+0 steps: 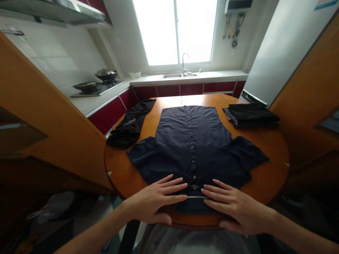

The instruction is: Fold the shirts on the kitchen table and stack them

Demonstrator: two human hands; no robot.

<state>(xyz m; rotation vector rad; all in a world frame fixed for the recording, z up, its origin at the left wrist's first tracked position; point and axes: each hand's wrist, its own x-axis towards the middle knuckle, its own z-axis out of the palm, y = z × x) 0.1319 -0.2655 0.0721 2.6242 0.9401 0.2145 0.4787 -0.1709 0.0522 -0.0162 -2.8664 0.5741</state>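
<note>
A dark navy short-sleeved button-up shirt (pixel 174 137) lies spread front side up on the round wooden table (pixel 272 176). Its collar end is nearest me and its hem points toward the window. My left hand (pixel 159 199) rests flat on the left side of the collar, fingers stretched out. On the collar's right side lies my right hand (pixel 230 204), its fingers also extended. Between the fingertips, a thin pale strip shows at the neck opening. Both sleeves reach outward to the sides.
Dark folded clothes (pixel 251 114) are stacked at the table's back right. A black garment (pixel 129 123) lies loosely along the left edge. Beyond are a counter with a sink (pixel 172 76), a stove with pans (pixel 106 74), and a fridge (pixel 278 53) at right.
</note>
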